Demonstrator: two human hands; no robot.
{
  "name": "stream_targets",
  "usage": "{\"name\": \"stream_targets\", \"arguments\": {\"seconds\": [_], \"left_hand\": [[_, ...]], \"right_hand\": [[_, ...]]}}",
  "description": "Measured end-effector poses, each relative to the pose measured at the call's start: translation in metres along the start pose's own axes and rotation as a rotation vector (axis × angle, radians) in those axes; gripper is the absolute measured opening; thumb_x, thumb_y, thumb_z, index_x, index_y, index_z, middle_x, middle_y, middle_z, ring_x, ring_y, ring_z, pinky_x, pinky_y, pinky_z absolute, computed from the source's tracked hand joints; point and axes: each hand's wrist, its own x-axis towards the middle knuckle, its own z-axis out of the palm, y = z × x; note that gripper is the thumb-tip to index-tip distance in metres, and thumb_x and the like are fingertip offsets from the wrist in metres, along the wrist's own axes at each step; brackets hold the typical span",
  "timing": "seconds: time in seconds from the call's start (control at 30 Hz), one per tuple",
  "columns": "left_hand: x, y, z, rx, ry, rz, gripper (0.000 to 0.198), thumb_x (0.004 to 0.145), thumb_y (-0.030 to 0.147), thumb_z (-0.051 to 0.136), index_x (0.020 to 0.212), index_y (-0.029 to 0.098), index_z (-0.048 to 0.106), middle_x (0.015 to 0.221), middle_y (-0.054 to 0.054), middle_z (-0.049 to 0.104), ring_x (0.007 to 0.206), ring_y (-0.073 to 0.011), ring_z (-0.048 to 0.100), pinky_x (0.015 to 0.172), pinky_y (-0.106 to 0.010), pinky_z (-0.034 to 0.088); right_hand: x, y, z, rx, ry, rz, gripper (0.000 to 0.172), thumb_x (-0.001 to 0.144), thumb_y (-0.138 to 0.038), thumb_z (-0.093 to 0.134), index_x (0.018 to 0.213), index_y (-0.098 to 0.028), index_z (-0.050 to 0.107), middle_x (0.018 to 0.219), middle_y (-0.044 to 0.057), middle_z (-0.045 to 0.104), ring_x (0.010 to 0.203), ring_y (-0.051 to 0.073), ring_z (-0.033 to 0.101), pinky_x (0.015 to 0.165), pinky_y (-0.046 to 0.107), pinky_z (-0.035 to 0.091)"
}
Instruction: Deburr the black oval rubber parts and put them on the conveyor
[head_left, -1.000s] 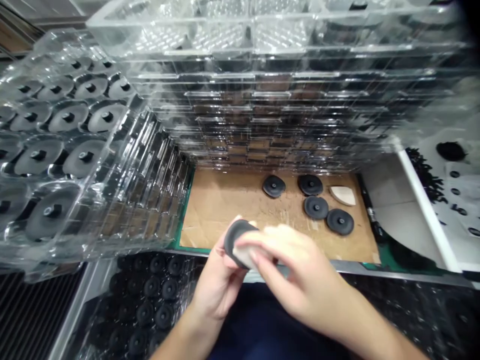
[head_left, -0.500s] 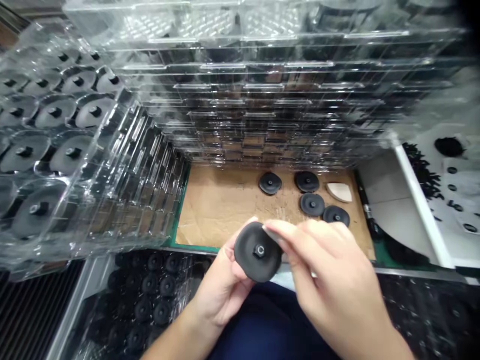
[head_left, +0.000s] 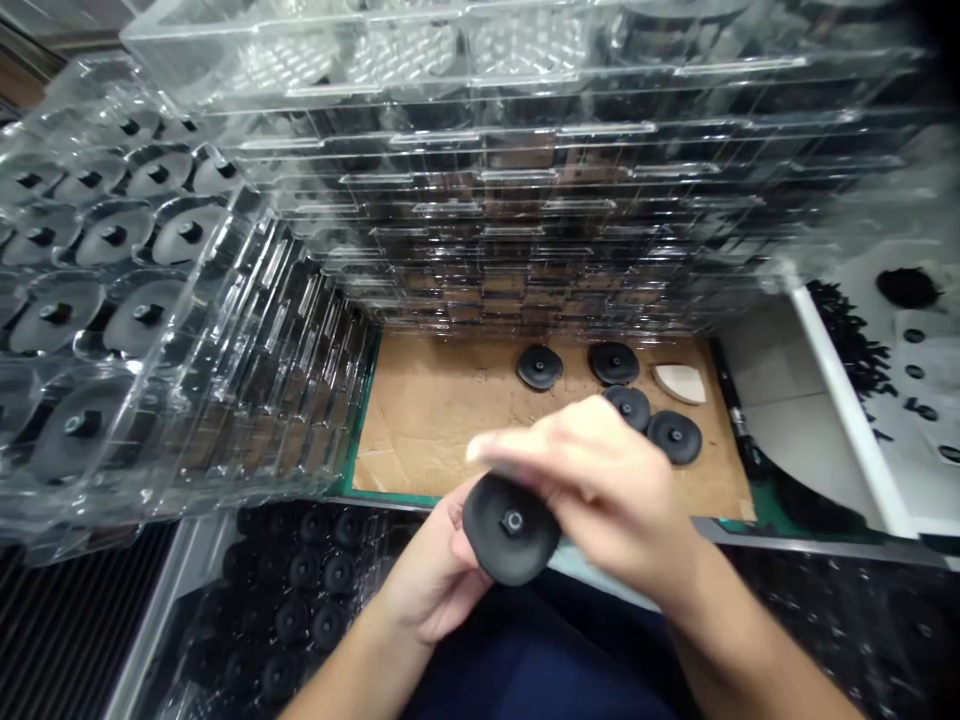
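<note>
My left hand (head_left: 442, 575) grips a black rounded disc (head_left: 512, 545) by its left edge. The disc faces up, with a small hollow stub at its middle. At its upper right rim is my right hand (head_left: 600, 480), smeared by motion, its fingers bent together over the edge. A dark grey sliver shows under those fingers, too blurred to name. Beyond the hands, several similar discs lie on the cardboard (head_left: 420, 410), among them a black disc (head_left: 539, 367) standing apart and another black disc (head_left: 675, 436) at the right.
Stacked clear plastic trays (head_left: 510, 200) rise behind the cardboard. More clear trays (head_left: 169, 330) with discs stand at the left. A pale wedge-shaped piece (head_left: 679, 382) lies at the right, near a white box edge (head_left: 847, 400). Below left is another disc-filled tray (head_left: 307, 590).
My right hand has moved left and up across the disc's rim, its fingers now over the upper edge. The disc has shifted slightly down and left in my left hand.
</note>
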Motion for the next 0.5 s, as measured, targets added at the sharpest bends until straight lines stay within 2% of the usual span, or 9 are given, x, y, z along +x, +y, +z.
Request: {"name": "stream_targets", "arguments": {"seconds": [0.1,0.17,0.27,0.33,0.43,0.5], "left_hand": [[-0.001,0.0,-0.004,-0.132,-0.115,-0.063,0.046,0.061,0.025,0.083,0.105,0.024,0.069,0.102,-0.002,0.074,0.09,-0.0216,0.071,0.078,-0.026,0.054],[-0.001,-0.001,-0.007,-0.164,-0.143,-0.064,0.044,0.064,0.024,0.081,0.106,0.024,0.069,0.104,-0.002,0.075,0.092,-0.0223,0.071,0.078,-0.025,0.055],[-0.001,0.0,-0.009,-0.188,-0.158,-0.048,0.04,0.064,0.024,0.081,0.103,0.025,0.07,0.104,-0.002,0.075,0.092,-0.0233,0.072,0.074,-0.026,0.057],[-0.001,0.002,-0.008,-0.187,-0.16,-0.057,0.041,0.063,0.024,0.082,0.102,0.024,0.071,0.102,-0.002,0.075,0.091,-0.0228,0.072,0.074,-0.024,0.057],[0.0,0.004,-0.004,-0.15,-0.138,-0.091,0.039,0.063,0.024,0.082,0.101,0.022,0.071,0.099,-0.001,0.075,0.088,-0.0209,0.072,0.074,-0.022,0.056],[0.0,0.003,-0.002,-0.119,-0.109,-0.119,0.041,0.06,0.027,0.083,0.099,0.022,0.071,0.097,-0.001,0.075,0.086,-0.0203,0.072,0.073,-0.022,0.056]], "right_hand": [[-0.021,0.034,0.01,-0.071,0.057,0.399,0.027,0.093,-0.023,0.045,0.109,-0.02,0.066,0.09,0.004,0.07,0.079,0.016,0.061,0.073,0.029,0.044],[-0.045,0.052,0.028,-0.053,-0.02,0.52,0.03,0.093,-0.027,0.044,0.112,-0.019,0.066,0.091,0.005,0.07,0.08,0.017,0.063,0.072,0.03,0.048],[-0.077,0.064,0.055,0.001,-0.101,0.507,0.028,0.089,-0.027,0.046,0.101,-0.02,0.07,0.086,0.005,0.073,0.079,0.019,0.067,0.07,0.031,0.052],[-0.085,0.063,0.06,0.015,-0.091,0.515,0.026,0.087,-0.027,0.048,0.098,-0.019,0.07,0.087,0.005,0.074,0.077,0.02,0.068,0.066,0.03,0.053],[-0.071,0.047,0.039,0.002,0.027,0.558,0.025,0.091,-0.026,0.047,0.108,-0.019,0.063,0.1,0.005,0.072,0.082,0.018,0.068,0.066,0.027,0.052],[-0.05,0.026,0.016,-0.024,0.124,0.48,0.024,0.093,-0.025,0.048,0.114,-0.023,0.058,0.107,0.003,0.069,0.089,0.016,0.065,0.071,0.026,0.049]]}}
